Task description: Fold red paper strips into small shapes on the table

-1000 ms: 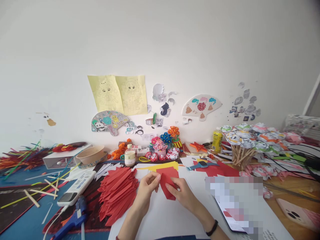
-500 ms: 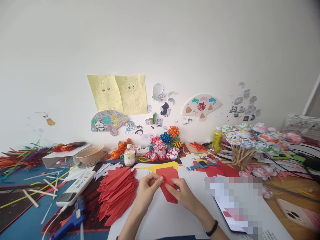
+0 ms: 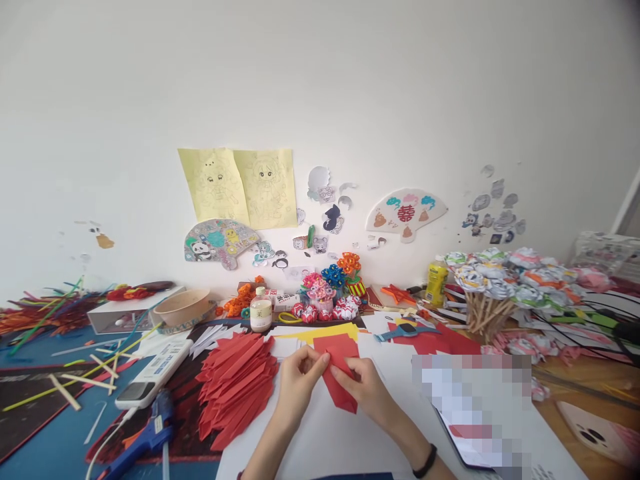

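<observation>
A folded piece of red paper [image 3: 340, 390] is held between both hands above a large white sheet [image 3: 310, 443]. My left hand [image 3: 301, 377] pinches its left edge between thumb and fingers. On the right edge, my right hand [image 3: 364, 385] grips the paper, thumb lying on its face and the other fingers partly hidden behind. The paper tapers at its lower end. To the left of my hands lies a heap of folded red paper pieces [image 3: 237, 390]. Yellow paper [image 3: 345, 331] lies just behind the held piece.
At the left are a blue glue gun [image 3: 155, 433], a white power strip [image 3: 155, 373] and a bowl [image 3: 184, 308]. A small bottle [image 3: 261, 312] and craft flowers [image 3: 320, 293] stand along the wall. A phone [image 3: 463, 427] lies at right, near paper flowers [image 3: 500, 283].
The view has shifted very slightly, moving everything a little to the right. Both hands keep the same hold on the red paper.
</observation>
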`<state>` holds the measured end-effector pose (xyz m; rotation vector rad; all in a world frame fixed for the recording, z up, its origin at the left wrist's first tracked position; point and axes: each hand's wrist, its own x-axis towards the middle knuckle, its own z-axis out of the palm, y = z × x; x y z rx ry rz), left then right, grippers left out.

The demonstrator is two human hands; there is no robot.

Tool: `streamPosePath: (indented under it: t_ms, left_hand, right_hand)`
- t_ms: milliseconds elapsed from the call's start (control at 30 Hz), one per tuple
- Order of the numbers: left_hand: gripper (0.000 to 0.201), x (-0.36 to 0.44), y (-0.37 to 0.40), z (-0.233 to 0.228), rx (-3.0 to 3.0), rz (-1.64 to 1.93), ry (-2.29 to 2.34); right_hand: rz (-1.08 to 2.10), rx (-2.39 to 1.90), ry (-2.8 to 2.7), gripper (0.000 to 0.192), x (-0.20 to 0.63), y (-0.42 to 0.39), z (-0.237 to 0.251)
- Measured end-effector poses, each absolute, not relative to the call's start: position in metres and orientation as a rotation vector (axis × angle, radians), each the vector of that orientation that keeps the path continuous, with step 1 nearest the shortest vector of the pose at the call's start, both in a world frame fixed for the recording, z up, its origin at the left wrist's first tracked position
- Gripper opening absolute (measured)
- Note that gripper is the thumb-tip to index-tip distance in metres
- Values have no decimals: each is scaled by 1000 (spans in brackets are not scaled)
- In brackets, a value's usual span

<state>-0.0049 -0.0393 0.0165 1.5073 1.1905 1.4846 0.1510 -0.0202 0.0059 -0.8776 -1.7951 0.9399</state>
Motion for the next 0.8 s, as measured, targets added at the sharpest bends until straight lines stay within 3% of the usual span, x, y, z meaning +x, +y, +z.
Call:
streamPosePath:
  t_ms: [800]
  left_hand:
    - [26, -6, -43, 25, 1689, 1505, 1298]
  right_hand:
    - [961, -857, -1722, 43, 148, -20, 4]
